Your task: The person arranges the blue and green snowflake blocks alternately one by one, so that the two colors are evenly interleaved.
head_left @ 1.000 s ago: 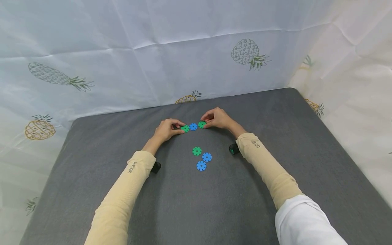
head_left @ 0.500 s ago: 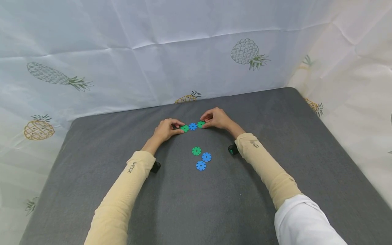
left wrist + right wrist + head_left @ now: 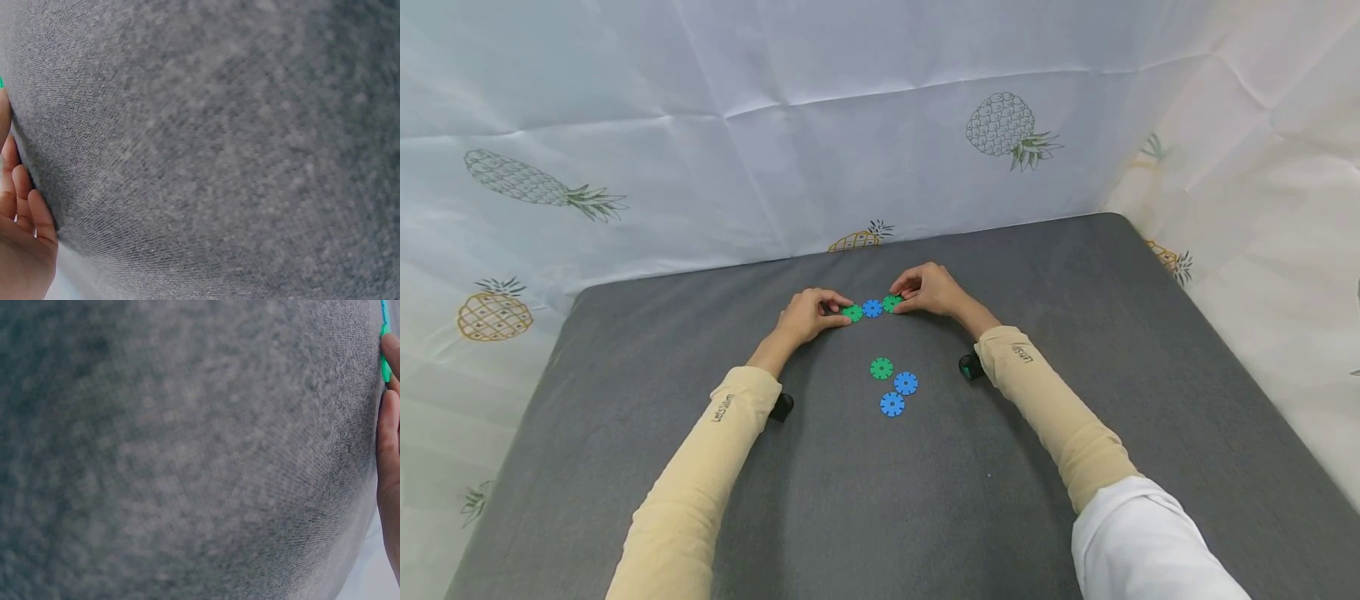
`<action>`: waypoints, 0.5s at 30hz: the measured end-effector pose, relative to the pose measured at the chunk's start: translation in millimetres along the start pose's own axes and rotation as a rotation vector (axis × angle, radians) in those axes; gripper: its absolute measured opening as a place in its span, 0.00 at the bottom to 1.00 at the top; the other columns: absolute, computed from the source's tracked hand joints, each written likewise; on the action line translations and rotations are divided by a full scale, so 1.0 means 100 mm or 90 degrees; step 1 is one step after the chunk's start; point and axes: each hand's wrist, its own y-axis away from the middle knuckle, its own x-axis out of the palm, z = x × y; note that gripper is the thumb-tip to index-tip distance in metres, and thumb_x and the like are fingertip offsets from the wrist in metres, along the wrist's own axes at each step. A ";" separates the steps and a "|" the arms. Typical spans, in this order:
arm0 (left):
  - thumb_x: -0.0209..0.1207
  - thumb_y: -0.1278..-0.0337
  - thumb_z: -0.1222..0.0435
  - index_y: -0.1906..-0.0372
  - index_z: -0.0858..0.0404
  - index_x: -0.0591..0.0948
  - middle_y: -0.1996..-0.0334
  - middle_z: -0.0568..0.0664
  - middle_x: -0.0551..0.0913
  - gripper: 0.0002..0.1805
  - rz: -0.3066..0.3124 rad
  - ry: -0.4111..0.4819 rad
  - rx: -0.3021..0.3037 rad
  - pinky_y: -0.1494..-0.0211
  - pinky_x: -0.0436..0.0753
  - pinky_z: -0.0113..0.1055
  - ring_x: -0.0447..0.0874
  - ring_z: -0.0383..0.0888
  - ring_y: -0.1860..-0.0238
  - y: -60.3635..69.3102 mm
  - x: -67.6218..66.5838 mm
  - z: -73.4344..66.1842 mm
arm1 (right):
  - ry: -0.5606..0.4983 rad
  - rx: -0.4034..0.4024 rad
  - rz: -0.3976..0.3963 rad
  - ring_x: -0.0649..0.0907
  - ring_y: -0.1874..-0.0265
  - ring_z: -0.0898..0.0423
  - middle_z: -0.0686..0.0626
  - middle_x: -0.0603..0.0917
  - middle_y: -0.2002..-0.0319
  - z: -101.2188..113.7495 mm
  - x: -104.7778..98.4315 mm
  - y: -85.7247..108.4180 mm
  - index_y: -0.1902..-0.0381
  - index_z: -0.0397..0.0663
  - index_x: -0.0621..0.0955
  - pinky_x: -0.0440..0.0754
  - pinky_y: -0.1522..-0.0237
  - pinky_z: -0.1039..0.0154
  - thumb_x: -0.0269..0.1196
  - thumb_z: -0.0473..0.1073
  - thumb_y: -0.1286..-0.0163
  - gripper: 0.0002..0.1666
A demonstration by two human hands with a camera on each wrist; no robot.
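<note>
Three notched discs form a row near the table's back edge: a green disc [image 3: 853,313], a blue disc [image 3: 872,308] and another green disc [image 3: 891,303]. My left hand [image 3: 806,317] pinches the left green disc between thumb and fingers. On the other end, my right hand [image 3: 935,292] pinches the right green disc. The blue one sits between them, its edges close to or against both. At the border of the left wrist view, my left hand [image 3: 25,231] shows curved fingers; the right wrist view shows my right hand [image 3: 390,444] at the green disc [image 3: 385,359].
Nearer on the grey table [image 3: 880,500] lie a green disc [image 3: 882,368] and two blue discs, one [image 3: 906,383] above the other [image 3: 892,405]. A white curtain [image 3: 850,167] with pineapple prints hangs behind the table. Black wrist cameras sit under both forearms.
Compared with a second ago, the right green disc and the right hand are very slightly further left. Both hands keep their pinch, and the nearer discs keep their arrangement.
</note>
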 end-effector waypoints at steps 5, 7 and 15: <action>0.68 0.46 0.56 0.51 0.52 0.86 0.62 0.47 0.80 0.16 -0.005 0.001 0.000 0.66 0.67 0.36 0.72 0.43 0.68 0.00 0.00 0.01 | 0.007 0.006 0.004 0.83 0.62 0.54 0.46 0.86 0.61 0.02 0.00 -0.01 0.58 0.41 0.86 0.79 0.57 0.63 0.75 0.37 0.47 0.17; 0.68 0.46 0.56 0.51 0.52 0.86 0.62 0.47 0.80 0.16 -0.007 0.001 0.000 0.66 0.67 0.36 0.72 0.43 0.68 0.00 0.00 0.01 | 0.005 0.005 0.006 0.83 0.62 0.54 0.45 0.86 0.60 0.03 -0.01 0.00 0.58 0.41 0.86 0.79 0.56 0.63 0.75 0.37 0.47 0.17; 0.68 0.46 0.57 0.51 0.53 0.86 0.62 0.47 0.80 0.16 -0.004 0.004 0.008 0.67 0.67 0.36 0.73 0.43 0.68 0.01 0.01 0.01 | -0.021 -0.012 0.006 0.84 0.60 0.52 0.43 0.86 0.57 0.02 -0.01 0.03 0.55 0.38 0.85 0.80 0.56 0.62 0.73 0.35 0.45 0.18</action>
